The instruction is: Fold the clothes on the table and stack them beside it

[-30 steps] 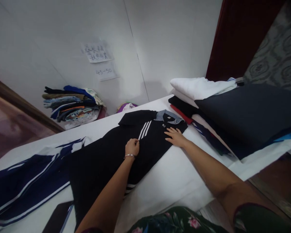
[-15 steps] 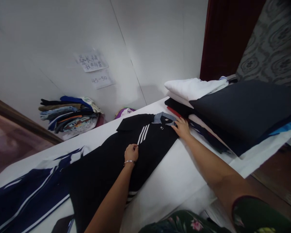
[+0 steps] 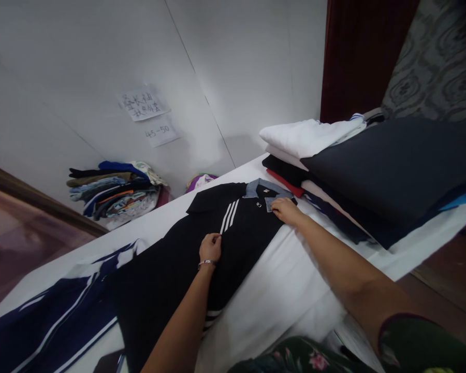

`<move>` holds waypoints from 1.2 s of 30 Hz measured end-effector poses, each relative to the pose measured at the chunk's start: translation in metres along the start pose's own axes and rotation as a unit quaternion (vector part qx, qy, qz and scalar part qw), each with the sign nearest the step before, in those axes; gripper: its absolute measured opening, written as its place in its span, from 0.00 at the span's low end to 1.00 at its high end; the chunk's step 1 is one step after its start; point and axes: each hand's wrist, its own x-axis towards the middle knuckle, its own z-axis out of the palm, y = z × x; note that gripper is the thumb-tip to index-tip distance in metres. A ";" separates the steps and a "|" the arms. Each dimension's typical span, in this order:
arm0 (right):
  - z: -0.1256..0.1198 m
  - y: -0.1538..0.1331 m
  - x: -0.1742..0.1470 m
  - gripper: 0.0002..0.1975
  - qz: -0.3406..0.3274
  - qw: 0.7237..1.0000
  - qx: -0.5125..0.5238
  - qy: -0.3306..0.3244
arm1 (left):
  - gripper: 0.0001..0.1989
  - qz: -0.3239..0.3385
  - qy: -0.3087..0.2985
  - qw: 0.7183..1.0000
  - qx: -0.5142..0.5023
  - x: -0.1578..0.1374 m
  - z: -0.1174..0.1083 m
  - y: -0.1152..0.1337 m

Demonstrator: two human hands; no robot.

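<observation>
A black polo shirt (image 3: 182,243) with a grey-blue collar (image 3: 252,189) and white diagonal stripes lies spread on the white-covered table. My left hand (image 3: 210,247), with a bracelet at the wrist, is closed, its fingertips pinching the cloth at the lower end of the stripes. At the collar's near side my right hand (image 3: 286,211) has its fingers drawn together on the collar's edge. The shirt's lower part runs behind my left forearm.
Folded clothes (image 3: 392,171) are piled at the right. A navy garment with white trim (image 3: 54,316) lies at the left, near a dark phone (image 3: 109,362). Beyond the table's far edge stands another clothes stack (image 3: 116,189). Handwritten papers (image 3: 145,103) hang on the wall.
My right hand has moved slightly left and nearer to me along the collar, its spread fingers now closed on the edge. The left hand keeps its place on the shirt.
</observation>
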 end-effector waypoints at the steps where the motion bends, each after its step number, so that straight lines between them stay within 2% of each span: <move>1: 0.001 0.000 -0.001 0.12 0.000 1.000 -0.002 -0.008 | 0.10 -0.001 0.001 1.000 -0.002 0.000 0.000 0.000; 7: 0.004 -0.011 -0.005 0.15 0.025 0.999 -0.015 -0.016 | 0.09 0.003 0.005 1.000 -0.009 0.001 0.000 0.000; 12: -0.004 -0.016 -0.005 0.13 0.056 0.998 -0.010 0.012 | 0.09 -0.005 0.003 1.000 -0.006 0.001 -0.002 0.002; 17: -0.017 0.004 -0.006 0.18 0.173 0.979 -0.017 0.106 | 0.09 -0.008 0.003 1.000 -0.004 0.002 -0.002 0.002; 21: -0.019 0.018 -0.007 0.17 0.225 0.969 -0.009 0.105 | 0.10 -0.007 0.000 1.000 -0.006 0.003 -0.001 0.001; 27: -0.026 0.034 -0.005 0.15 0.228 0.970 0.037 0.070 | 0.10 -0.011 0.005 1.000 -0.010 0.003 0.001 -0.001; 32: -0.031 0.045 -0.010 0.17 0.173 0.981 0.081 0.040 | 0.11 -0.008 -0.010 1.000 0.024 0.002 -0.005 0.005; 34: -0.028 0.047 -0.011 0.17 0.160 0.982 0.088 0.048 | 0.13 0.017 -0.012 0.998 0.059 0.001 -0.009 0.015; 36: -0.022 0.048 -0.009 0.16 0.158 0.981 0.092 0.067 | 0.14 0.076 0.003 0.993 0.092 0.001 -0.010 0.030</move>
